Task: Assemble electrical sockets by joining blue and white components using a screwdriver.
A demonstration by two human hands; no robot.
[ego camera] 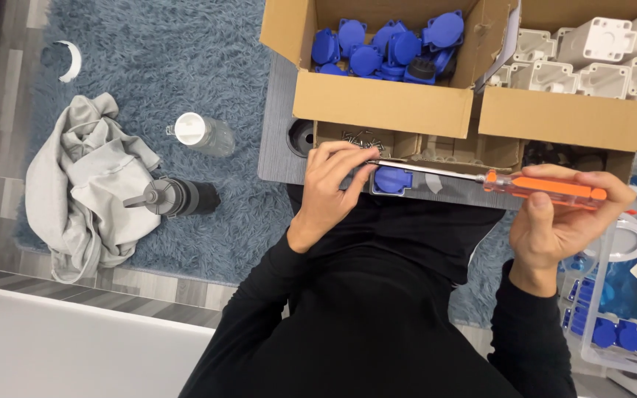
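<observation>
Orange screwdriver (532, 184) sits clamped in our right hand (562, 221), its tip by our left hand (333, 184), whose fingers pinch together at the blue socket (392, 179) on the grey table (278, 158), below the box (385, 103).

A grey sweatshirt (82, 184) is lying crumpled on the blue rug (186, 74), well left of the grip, with a dark bottle (175, 197) touching it and a clear bottle (202, 133) lying just above. Two cardboard boxes are sitting beyond the grip, one holding blue caps (385, 48), one holding white housings (599, 55).
</observation>
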